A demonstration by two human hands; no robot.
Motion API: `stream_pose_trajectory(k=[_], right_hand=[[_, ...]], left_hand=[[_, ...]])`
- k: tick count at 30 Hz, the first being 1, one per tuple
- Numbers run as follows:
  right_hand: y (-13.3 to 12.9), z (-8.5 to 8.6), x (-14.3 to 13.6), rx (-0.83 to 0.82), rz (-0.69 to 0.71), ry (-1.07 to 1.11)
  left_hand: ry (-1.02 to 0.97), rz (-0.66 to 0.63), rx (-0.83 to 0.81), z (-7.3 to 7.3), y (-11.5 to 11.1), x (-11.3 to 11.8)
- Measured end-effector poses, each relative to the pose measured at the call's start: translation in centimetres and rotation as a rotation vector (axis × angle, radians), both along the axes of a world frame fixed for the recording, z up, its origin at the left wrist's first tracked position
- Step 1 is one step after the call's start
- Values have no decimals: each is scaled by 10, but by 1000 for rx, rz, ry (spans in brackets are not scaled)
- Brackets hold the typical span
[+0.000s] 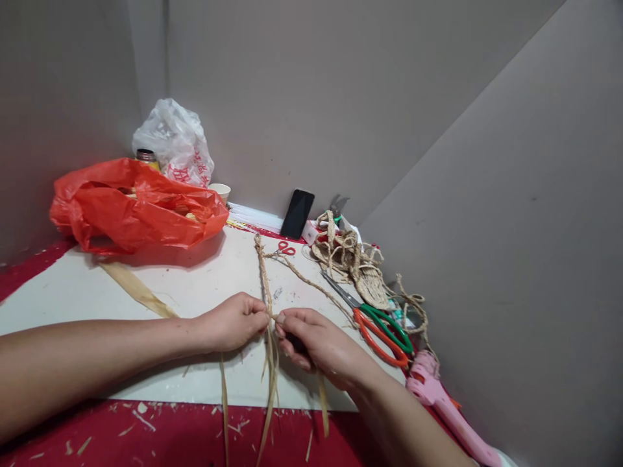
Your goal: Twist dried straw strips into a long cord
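Note:
A thin braided straw cord [263, 272] lies lengthwise on the white board [189, 373], its loose strands hanging toward me over the red cloth. My left hand [238, 322] is closed on a straw strand at the left side of the cord's lower part. Close beside it, my right hand [309, 337] pinches a strand on the right side, its fingertips almost touching those of the left. One strand end hangs below each hand. A flat straw strip [139, 290] lies to the left, partly under my left forearm.
A red plastic bag [146, 211] stands back left, before a white bag [175, 139]. Behind are a cup [220, 191] and phone [297, 214]. Small red scissors [286, 248], large scissors [382, 327], braided cords [360, 266] and a pink glue gun [445, 402] lie rightward.

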State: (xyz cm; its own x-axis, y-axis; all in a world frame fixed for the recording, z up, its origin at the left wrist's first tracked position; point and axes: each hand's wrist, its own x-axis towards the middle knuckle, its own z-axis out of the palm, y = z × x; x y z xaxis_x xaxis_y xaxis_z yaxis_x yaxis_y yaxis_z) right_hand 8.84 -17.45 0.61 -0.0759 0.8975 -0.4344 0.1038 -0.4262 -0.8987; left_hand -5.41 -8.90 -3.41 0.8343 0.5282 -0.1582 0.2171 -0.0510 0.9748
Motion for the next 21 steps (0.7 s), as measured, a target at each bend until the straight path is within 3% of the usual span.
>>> stream_pose_trajectory(k=[3,8,11,15,21], right_hand=[[-5,0,-17,34,7,-258],[-13,-5,-36,304,20,-943],[-18,-3,-45,238,84,-1230],[-21,2,-56,178,180,-1412],[-34,-4,-72,237,373,-1527]], left_hand=[[-33,2,-19,1,0,1],[-35,15,-71,5,0,0],[-37,13,-114,8,-2,-2],[-29,20,-136,13,-5,-6],[-11,29,-208,15,-8,-8]])
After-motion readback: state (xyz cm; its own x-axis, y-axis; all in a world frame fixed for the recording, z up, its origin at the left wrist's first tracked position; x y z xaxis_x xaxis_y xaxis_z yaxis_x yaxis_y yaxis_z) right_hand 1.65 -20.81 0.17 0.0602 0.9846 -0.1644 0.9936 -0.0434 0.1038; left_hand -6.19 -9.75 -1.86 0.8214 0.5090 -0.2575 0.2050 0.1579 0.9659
